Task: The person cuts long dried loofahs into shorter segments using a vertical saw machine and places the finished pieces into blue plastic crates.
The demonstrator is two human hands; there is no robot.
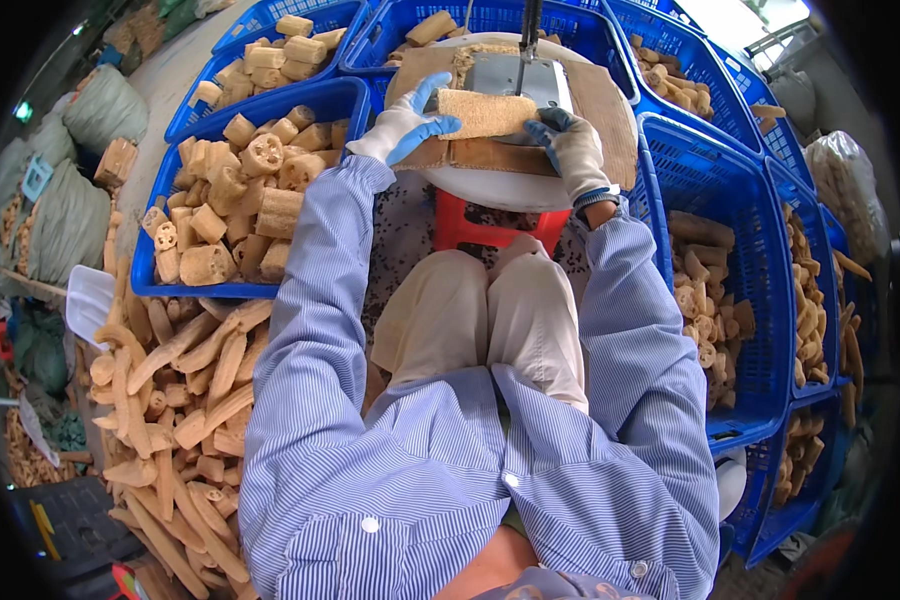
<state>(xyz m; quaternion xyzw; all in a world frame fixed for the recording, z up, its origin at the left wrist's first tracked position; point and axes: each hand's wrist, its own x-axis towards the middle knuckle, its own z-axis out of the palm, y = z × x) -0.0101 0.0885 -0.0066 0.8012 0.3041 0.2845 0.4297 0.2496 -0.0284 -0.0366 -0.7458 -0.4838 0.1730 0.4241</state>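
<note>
Several blue crates of cut loofah chunks ring a small round desk topped with cardboard, while long uncut loofahs lie heaped on the floor at the left. Both gloved hands reach forward over the desk. A flat loofah piece lies crosswise under a vertical blade, the left hand grasping its left end and the right hand clasping its right end.
</note>
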